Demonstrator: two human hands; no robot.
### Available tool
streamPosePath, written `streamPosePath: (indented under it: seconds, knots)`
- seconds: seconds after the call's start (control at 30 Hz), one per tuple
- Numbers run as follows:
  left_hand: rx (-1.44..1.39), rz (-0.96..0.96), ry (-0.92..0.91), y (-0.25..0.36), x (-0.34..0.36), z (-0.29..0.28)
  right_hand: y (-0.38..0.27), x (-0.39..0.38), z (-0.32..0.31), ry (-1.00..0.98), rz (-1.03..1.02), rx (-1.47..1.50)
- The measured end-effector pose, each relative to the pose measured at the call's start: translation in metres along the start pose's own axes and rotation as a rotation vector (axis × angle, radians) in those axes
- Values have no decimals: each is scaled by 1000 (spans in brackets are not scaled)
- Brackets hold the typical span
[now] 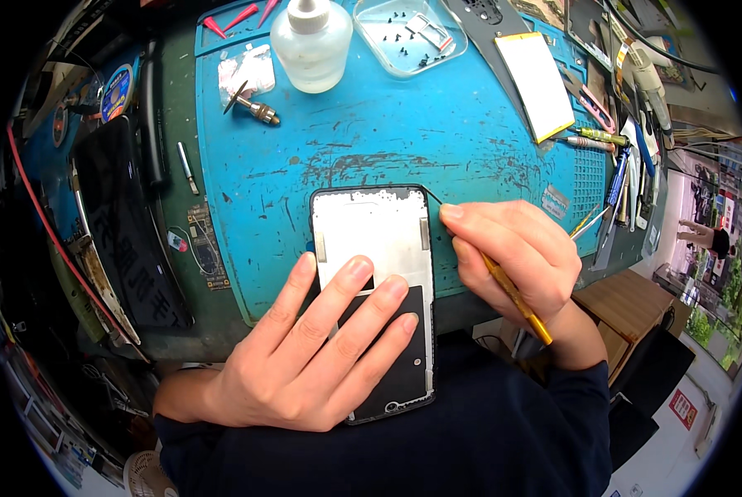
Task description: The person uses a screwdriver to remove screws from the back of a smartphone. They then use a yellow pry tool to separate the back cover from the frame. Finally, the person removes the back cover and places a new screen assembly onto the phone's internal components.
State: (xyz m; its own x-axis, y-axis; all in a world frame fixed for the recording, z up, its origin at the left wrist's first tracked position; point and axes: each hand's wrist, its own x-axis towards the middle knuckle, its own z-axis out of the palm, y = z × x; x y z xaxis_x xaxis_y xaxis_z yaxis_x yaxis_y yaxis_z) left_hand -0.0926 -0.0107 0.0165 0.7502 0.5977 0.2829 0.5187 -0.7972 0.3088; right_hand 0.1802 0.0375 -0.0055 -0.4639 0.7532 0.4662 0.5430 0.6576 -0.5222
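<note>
A phone frame (379,228) with a silver upper plate and a black lower part lies at the near edge of the blue work mat, its lower end against my dark clothing. My left hand (305,364) rests flat across its left side and middle, fingers spread, covering part of it. In my right hand (520,253) is a slim tool with a gold handle (515,300), pinched between thumb and fingers like a pen. Its thin dark tip reaches the frame's upper right corner; whether it touches the rim, I cannot tell.
A clear bottle (311,50) and a clear tray (387,66) of small screws stand at the back. A white-and-yellow flat piece (535,87) lies right of them, near several hand tools. A small cutting disc on a shaft (255,108) is at back left, a black phone panel (127,224) farther left.
</note>
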Motion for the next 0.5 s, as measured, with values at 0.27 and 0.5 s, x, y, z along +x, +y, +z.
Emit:
streamPosePath:
  seconds: [0.27, 0.5]
  knots:
    - [-4, -12, 6, 2, -1, 2, -2, 0, -3, -54, -16, 20]
    - [15, 12, 5, -1, -4, 4, 3, 2, -1, -26, 12, 32]
